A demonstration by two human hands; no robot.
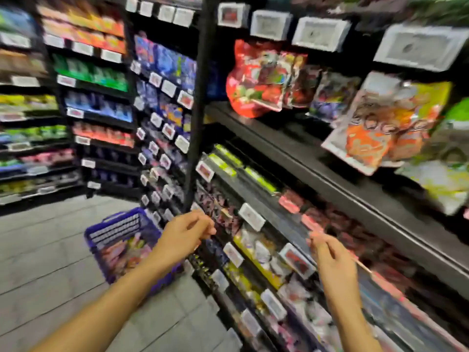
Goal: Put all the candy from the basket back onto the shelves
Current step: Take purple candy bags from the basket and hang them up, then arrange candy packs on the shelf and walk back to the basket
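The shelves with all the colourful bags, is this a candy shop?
Most likely a shop's sweets aisle. Dark shelves hold rows of bright candy bags, small price tags line their edges, and a purple shopping basket stands on the tiled floor.

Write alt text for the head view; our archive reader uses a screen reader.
A person's left hand and right hand reach toward candy shelves, neither clearly holding anything in the blurred frame. A purple basket with packets still inside sits on the tiled floor to the left.
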